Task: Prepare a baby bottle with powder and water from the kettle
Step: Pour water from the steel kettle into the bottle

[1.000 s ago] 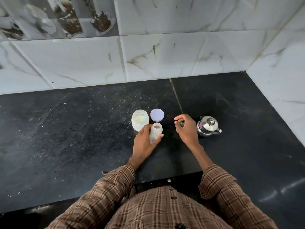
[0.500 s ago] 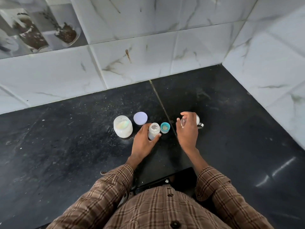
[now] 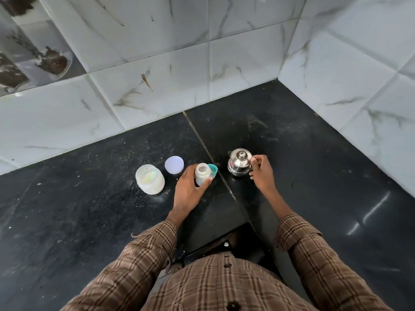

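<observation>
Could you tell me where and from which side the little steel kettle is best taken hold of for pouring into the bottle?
Grip the steel kettle by its handle, on its right side where the right hand already is. The spout points up-left, roughly toward the open baby bottle that the left hand steadies, so a right-side hold should tip it that way. The rounded, polished body looks slippery and may be hot.

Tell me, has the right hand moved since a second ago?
Yes. The right hand went rightward from beside the baby bottle, across the countertop seam, to the kettle.
</observation>
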